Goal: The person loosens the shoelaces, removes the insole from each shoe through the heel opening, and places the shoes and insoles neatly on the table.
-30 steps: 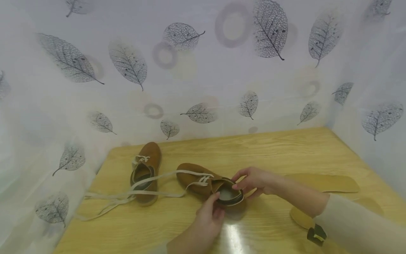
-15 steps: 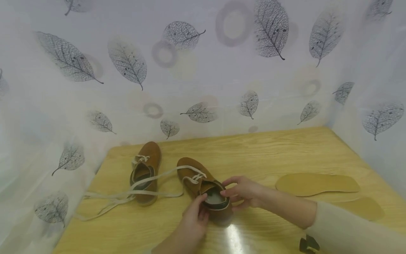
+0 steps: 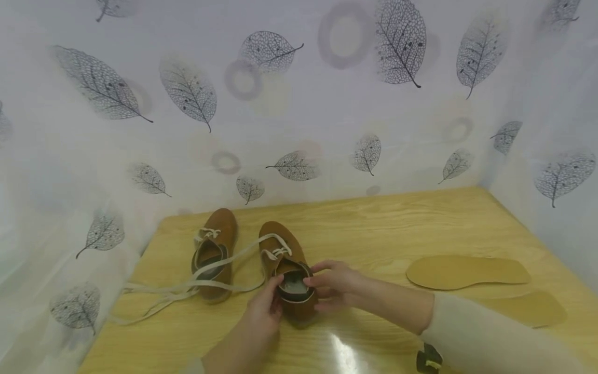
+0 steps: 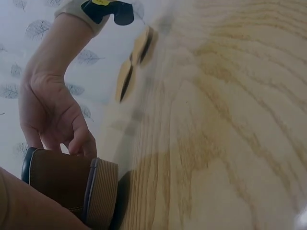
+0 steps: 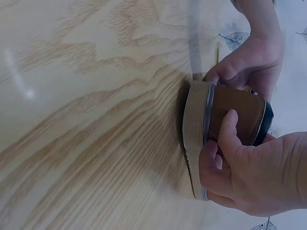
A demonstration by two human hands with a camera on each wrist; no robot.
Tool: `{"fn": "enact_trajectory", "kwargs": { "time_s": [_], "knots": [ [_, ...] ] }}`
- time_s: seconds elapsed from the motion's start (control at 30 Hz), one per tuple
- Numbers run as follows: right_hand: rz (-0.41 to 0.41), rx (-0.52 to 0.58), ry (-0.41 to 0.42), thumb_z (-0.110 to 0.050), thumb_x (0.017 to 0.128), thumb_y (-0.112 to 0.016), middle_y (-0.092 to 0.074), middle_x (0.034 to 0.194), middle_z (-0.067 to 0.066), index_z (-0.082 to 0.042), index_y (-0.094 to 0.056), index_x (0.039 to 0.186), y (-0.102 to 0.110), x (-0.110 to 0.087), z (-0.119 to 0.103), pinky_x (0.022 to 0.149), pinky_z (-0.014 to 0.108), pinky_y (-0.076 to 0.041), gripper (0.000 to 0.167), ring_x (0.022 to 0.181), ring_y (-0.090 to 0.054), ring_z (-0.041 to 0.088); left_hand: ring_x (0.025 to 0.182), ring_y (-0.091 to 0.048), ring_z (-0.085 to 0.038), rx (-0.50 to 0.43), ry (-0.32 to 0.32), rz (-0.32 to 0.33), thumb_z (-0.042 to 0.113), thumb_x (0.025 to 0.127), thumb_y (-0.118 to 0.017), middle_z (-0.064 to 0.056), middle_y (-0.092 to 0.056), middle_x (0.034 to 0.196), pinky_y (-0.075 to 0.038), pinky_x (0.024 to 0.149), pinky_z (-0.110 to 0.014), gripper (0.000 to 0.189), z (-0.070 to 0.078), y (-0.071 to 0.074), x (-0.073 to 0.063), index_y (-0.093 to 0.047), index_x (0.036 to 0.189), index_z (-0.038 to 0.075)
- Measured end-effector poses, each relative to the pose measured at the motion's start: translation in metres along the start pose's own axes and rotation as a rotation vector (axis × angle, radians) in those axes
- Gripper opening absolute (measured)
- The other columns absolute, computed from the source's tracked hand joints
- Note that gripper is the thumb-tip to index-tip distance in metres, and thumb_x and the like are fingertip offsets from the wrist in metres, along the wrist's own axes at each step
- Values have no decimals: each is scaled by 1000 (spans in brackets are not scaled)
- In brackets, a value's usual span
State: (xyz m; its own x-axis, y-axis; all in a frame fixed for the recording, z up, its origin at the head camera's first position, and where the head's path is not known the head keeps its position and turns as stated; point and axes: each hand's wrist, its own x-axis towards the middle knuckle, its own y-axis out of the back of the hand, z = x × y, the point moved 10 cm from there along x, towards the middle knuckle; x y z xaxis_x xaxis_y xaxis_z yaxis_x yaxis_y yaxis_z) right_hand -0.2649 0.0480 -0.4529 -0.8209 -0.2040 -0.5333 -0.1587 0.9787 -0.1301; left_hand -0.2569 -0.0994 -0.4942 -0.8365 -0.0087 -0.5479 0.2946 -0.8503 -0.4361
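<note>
A brown lace-up shoe stands on the table between my two hands, toe pointing away and heel toward me. My left hand grips the left side of its collar, thumb at the rim of the opening. On the other side, my right hand holds the collar with fingertips at the rim and lower fingers along the heel. The right wrist view shows the heel's brown upper above a thick ribbed sole. A matching brown shoe stands to the left, its toe also pointing away.
Long cream laces trail leftward across the other shoe and the wooden table. Two tan insoles lie at the right, the far one fully visible, the near one partly behind my right sleeve. A leaf-patterned curtain surrounds the table.
Both hands have turned the held shoe so its toe, first pointing left, now points away from me. Its heel has swung left, and both hands have moved left with it.
</note>
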Motion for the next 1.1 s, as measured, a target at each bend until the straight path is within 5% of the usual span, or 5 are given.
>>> {"fn": "enact_trajectory", "kwargs": {
  "time_s": [0.27, 0.4, 0.6, 0.73, 1.1],
  "knots": [
    [26, 79, 44, 0, 85, -64, -60, 116, 28, 3, -48, 121, -21, 15, -9, 76, 49, -57, 40, 92, -66, 30, 99, -46, -15, 54, -97, 49, 12, 88, -63, 5, -55, 92, -36, 93, -24, 7, 34, 6, 12, -58, 82, 14],
    [41, 118, 58, 1, 85, -63, -60, 118, 28, 4, -50, 121, -31, 23, -12, 79, 52, -56, 38, 99, -65, 36, 106, -49, -21, 98, -157, 28, 12, 94, -53, -5, -56, 106, -38, 102, -31, 10, 51, 0, 14, -55, 102, 6],
    [41, 194, 59, 3, 86, -62, -52, 127, 31, 5, -39, 131, -43, 33, -16, 86, 57, -51, 50, 116, -53, 45, 140, -22, -36, 104, -204, 99, 9, 92, -54, -22, -29, 149, -9, 118, -49, 46, 66, 7, 20, -42, 134, -5],
    [44, 229, 59, 4, 86, -63, -49, 129, 32, 6, -35, 133, -48, 37, -17, 86, 56, -52, 55, 118, -51, 47, 143, -15, -35, 89, -234, 160, 6, 90, -57, -18, -26, 153, -3, 119, -49, 50, 73, 15, 23, -42, 137, -2],
    [56, 260, 82, 4, 87, -61, -48, 130, 30, 6, -37, 134, -55, 50, -26, 86, 52, -53, 54, 120, -49, 45, 139, -26, -30, -65, -290, 331, -1, 86, -60, -17, -35, 148, -16, 119, -37, 50, 85, 17, 37, -45, 134, -3]
  ]
}}
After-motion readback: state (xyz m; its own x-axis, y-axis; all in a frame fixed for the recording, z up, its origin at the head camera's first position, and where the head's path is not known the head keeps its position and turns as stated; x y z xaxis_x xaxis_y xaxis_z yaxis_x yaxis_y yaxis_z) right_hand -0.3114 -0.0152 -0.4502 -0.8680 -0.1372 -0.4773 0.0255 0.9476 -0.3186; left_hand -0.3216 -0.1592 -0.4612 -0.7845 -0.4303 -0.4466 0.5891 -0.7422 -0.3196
